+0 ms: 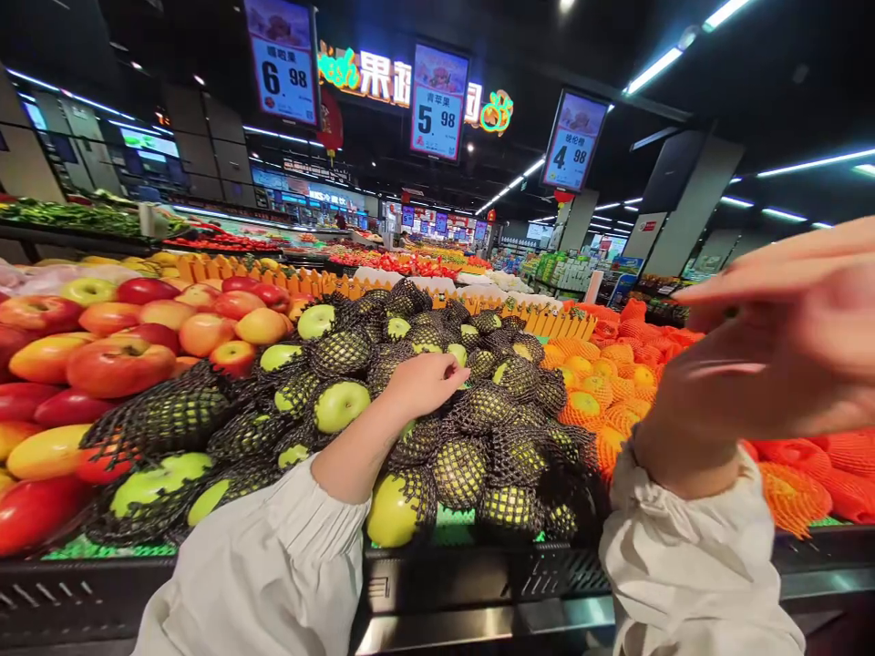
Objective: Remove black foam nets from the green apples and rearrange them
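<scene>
My left hand (429, 383) reaches over a heap of green apples (342, 406), many of them in black foam net sleeves (461, 472). Its fingers are curled inward among the netted apples at the middle of the heap. Whatever they may hold is hidden behind the hand. Close to the camera at the right, my right hand (779, 346) is raised above the orange-netted fruit (605, 369). It is blurred by motion, and its fingers cannot be made out clearly. Both arms wear loose cream sleeves.
Red and yellow apples (123, 364) are piled on the left. Red-netted fruit (797, 460) lies at right. A black display edge (437, 574) runs along the front, and a low orange picket fence (547, 321) stands behind the heap. Price signs (439, 105) hang overhead.
</scene>
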The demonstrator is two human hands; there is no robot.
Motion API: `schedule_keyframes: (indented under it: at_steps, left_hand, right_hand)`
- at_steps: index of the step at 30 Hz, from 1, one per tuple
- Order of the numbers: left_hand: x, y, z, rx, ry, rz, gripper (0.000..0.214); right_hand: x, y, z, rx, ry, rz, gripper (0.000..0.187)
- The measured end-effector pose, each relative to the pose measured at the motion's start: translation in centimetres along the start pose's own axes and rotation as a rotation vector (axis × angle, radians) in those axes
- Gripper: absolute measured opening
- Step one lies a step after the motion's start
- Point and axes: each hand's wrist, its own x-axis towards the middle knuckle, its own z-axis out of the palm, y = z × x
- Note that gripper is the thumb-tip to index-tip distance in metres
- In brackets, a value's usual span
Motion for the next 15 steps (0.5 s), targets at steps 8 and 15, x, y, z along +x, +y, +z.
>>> schedule_keyframes:
  at_steps: [8, 15]
  left_hand:
    - [0.1, -0.2, 0.2, -0.151, 0.121, 0.129, 0.034]
    - [-1.4, 2.2, -1.6, 0.133, 0.370, 0.232, 0.032]
  right_hand:
    - [-14.2, 9.7, 0.5, -0.408, -0.602, 0.651, 0.050]
    - [-17.2, 15.1, -1.1, -0.336, -0.342, 1.127, 0.045]
